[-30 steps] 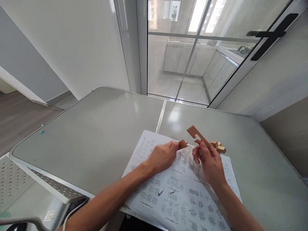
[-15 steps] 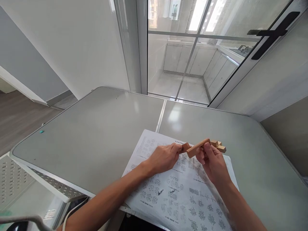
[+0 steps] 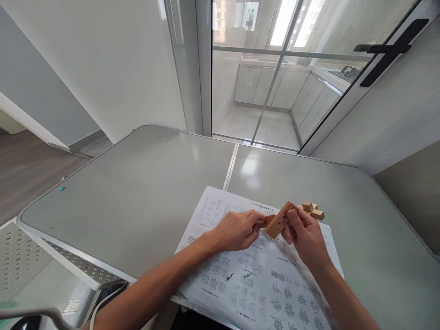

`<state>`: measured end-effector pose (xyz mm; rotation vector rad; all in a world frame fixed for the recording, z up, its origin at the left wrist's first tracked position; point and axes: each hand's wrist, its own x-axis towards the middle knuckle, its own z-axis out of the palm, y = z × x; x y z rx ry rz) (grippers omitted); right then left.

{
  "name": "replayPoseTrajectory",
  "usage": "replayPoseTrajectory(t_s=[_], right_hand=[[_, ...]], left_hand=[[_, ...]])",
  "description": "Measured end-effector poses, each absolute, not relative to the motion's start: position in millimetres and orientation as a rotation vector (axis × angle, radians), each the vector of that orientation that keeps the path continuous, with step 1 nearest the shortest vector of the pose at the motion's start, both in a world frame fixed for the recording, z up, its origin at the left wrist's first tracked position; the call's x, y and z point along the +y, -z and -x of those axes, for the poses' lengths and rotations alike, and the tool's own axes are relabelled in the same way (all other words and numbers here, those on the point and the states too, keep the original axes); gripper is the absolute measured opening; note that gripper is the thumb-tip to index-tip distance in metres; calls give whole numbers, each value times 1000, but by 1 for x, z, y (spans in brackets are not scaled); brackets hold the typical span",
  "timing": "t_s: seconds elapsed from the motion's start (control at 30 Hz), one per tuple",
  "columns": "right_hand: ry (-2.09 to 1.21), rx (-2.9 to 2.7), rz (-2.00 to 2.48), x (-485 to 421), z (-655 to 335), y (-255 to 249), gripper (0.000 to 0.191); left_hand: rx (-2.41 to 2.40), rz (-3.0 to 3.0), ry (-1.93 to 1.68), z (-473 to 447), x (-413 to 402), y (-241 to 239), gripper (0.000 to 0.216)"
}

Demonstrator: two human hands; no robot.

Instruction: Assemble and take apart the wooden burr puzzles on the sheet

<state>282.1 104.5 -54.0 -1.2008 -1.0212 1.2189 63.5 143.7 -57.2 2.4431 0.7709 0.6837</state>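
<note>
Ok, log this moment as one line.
left hand: grips wooden piece; right hand: grips second wooden piece; contact between pieces: unclear; printed sheet: beneath hands; clustered wooden blocks: beyond right hand

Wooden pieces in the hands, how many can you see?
2: one piece in the left hand, another piece in the right hand. More may be hidden in the grip.
</note>
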Motion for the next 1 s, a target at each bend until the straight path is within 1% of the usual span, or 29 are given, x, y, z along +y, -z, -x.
replayPoseTrajectory(t_s=[0.23,0.43,0.73,1.0], right_hand=[[-1128,-1104,1167,106,-288,59,41],[-1081,-1219,1178,107,-289,61,38],[-1072,-1362,1224,106,-283,48,41],[-1144,-1419,1204,107,-283,44,39]], left_hand=[[753,-2521,-666,-64,143,58,18],[731,-2520,-671,-64,143,57,22],[690,-2515,-650,-63,142,55,21],[670,-2518,-639,-63,143,55,24]])
